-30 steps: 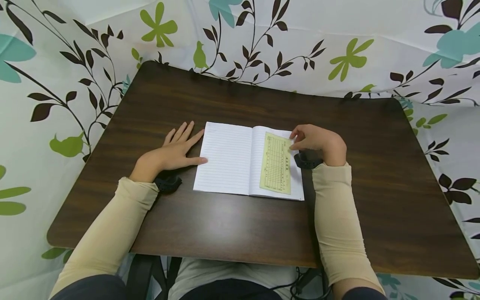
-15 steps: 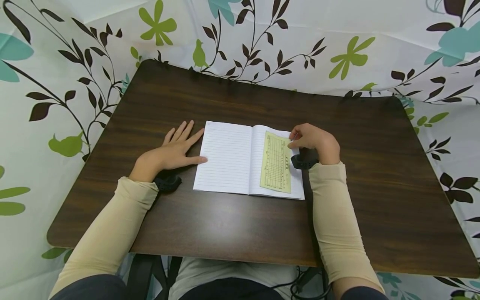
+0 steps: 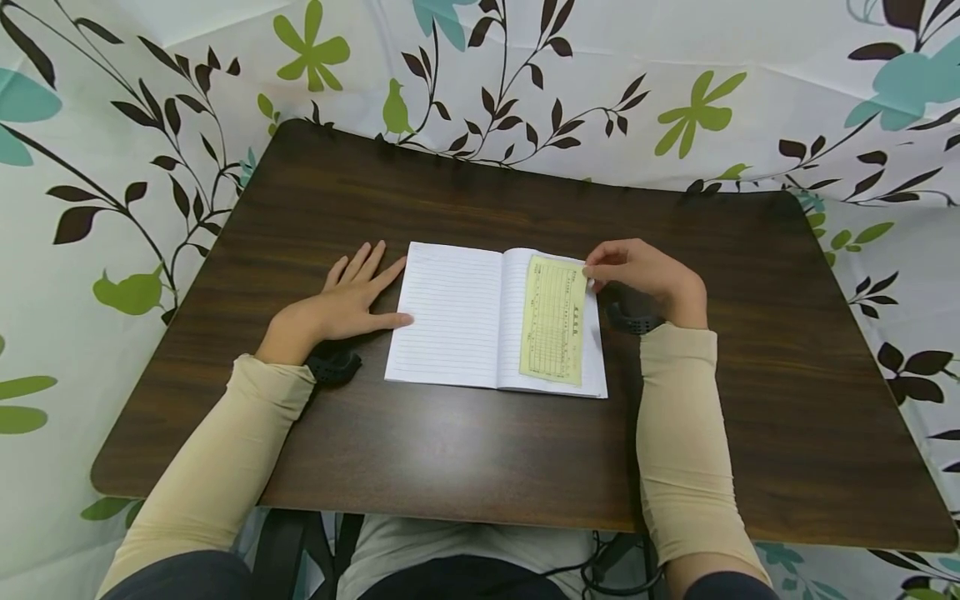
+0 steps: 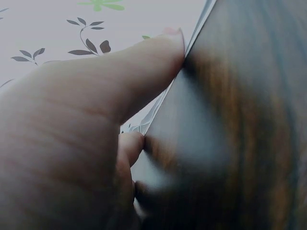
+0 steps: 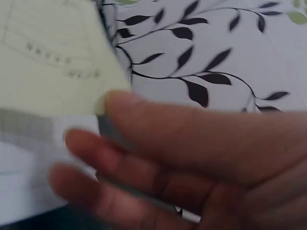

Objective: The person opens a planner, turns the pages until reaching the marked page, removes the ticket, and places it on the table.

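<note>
Since a second ago, the right hand (image 3: 647, 277) has shifted a little outward and lifted the far corner of the yellow slip (image 3: 554, 320), which lay flat before; the left hand (image 3: 341, 304) has stayed put.

Nearest the viewer, two forearms in beige sleeves (image 3: 678, 433) reach across the near edge of a dark wooden table (image 3: 450, 458). Just beyond them, an open lined notebook (image 3: 450, 317) lies flat in the middle of the table. The yellow printed slip rests on the notebook's right-hand page, its near end lying on the paper and its far right corner raised.

The left hand lies flat on the table, fingers straight and spread, with the thumb tip touching the notebook's left edge. The right hand pinches the slip's far right corner between thumb and fingertips; the right wrist view shows the slip (image 5: 53, 57) at the thumb.

Farthest away, a white cloth printed with leaves and birds (image 3: 525, 83) hangs behind the table.
</note>
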Tool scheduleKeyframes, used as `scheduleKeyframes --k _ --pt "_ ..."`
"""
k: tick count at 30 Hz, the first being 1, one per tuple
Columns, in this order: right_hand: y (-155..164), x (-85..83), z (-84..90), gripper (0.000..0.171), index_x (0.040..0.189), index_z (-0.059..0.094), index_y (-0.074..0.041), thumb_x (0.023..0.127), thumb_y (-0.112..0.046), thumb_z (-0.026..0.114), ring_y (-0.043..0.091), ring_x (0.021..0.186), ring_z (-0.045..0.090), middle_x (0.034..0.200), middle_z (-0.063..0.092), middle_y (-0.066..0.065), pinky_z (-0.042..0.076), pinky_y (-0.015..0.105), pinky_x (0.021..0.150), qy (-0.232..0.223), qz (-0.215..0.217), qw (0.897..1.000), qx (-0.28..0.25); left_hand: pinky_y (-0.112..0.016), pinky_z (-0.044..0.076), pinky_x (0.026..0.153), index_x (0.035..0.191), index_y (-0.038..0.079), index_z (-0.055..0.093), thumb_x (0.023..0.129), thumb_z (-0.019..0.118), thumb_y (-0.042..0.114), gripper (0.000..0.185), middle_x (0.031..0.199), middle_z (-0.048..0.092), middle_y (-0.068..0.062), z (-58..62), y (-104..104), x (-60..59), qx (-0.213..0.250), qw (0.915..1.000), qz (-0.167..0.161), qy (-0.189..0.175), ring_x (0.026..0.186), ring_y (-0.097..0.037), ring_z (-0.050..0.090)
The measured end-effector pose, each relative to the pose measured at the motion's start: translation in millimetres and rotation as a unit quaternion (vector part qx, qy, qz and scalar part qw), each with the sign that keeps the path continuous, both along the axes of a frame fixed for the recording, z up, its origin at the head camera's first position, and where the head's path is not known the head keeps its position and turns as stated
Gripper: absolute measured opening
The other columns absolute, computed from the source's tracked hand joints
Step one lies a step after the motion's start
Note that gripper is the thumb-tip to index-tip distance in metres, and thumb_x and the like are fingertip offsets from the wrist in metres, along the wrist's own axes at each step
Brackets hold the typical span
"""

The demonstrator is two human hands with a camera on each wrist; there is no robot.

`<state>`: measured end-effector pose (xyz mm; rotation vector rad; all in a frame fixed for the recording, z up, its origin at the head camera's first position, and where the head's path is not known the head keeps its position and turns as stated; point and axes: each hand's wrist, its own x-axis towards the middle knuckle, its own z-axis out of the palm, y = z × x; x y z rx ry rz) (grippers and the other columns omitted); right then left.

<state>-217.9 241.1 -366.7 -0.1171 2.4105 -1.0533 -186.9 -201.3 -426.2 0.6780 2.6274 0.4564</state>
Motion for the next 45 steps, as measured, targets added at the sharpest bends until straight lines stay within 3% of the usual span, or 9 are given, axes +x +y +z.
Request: scheduleKeyframes --k 4,11,21,31,39,45 --pt "9.3 3.0 4.9 0.032 0.111 0.061 -0.002 0.092 -0.028 0.065 0.036 0.098 0.062 0.1 0.069 0.016 0.037 0.044 0.106 -0.004 -0.028 0.998 -0.062 -0.056 -0.009 0.116 0.153 0.035 -0.008 0.086 0.042 0.074 0.092 0.159 -0.024 -0.002 0.9 1.9 -0.7 -0.001 1.0 -0.003 0.0 0.146 -0.024 -0.024" --pt "19.7 3.7 4.7 0.038 0.112 0.06 -0.003 0.089 -0.033 0.067 0.027 0.089 0.066 0.094 0.072 0.009 0.041 0.037 0.098 0.001 -0.035 0.997 -0.076 -0.057 -0.009 0.116 0.153 0.034 -0.007 0.087 0.042 0.072 0.091 0.159 -0.023 -0.004 3.1 5.7 -0.4 -0.005 1.0 -0.005 -0.002 0.147 -0.026 -0.023" --pt "35.3 8.3 4.6 0.033 0.112 0.062 -0.002 0.092 -0.028 0.064 0.025 0.079 0.06 0.092 0.069 0.005 0.049 0.028 0.081 0.032 -0.034 0.998 -0.039 -0.056 -0.01 0.116 0.153 0.034 -0.007 0.086 0.043 0.073 0.092 0.159 -0.023 -0.004 3.6 6.3 -0.5 -0.006 1.0 -0.003 -0.003 0.146 -0.026 -0.024" --pt "60.2 16.0 7.5 0.031 0.112 0.061 -0.002 0.092 -0.026 0.063 0.017 0.077 0.058 0.091 0.067 -0.002 0.051 0.025 0.073 0.05 -0.078 0.996 -0.015 -0.058 -0.009 0.115 0.152 0.036 -0.009 0.086 0.043 0.072 0.092 0.158 -0.025 -0.003 2.7 0.4 1.3 -0.009 0.9999 -0.001 -0.008 0.146 -0.026 -0.025" --pt "86.8 26.0 13.5 0.032 0.116 0.061 -0.003 0.094 -0.027 0.061 0.017 0.084 0.058 0.099 0.06 -0.003 0.051 0.024 0.075 0.07 -0.105 0.991 0.042 -0.058 -0.009 0.115 0.152 0.036 -0.008 0.086 0.043 0.072 0.091 0.159 -0.024 -0.004 4.1 4.4 -0.1 -0.003 1.0 0.001 -0.009 0.146 -0.026 -0.025" --pt "101.1 32.4 8.6 0.038 0.12 0.058 -0.004 0.095 -0.033 0.059 0.023 0.09 0.055 0.101 0.059 -0.001 0.045 0.033 0.081 0.048 -0.14 0.986 0.08 -0.058 -0.009 0.115 0.153 0.035 -0.007 0.086 0.043 0.072 0.091 0.159 -0.023 -0.005 5.0 4.9 0.4 -0.007 0.9999 0.002 -0.007 0.146 -0.027 -0.024"
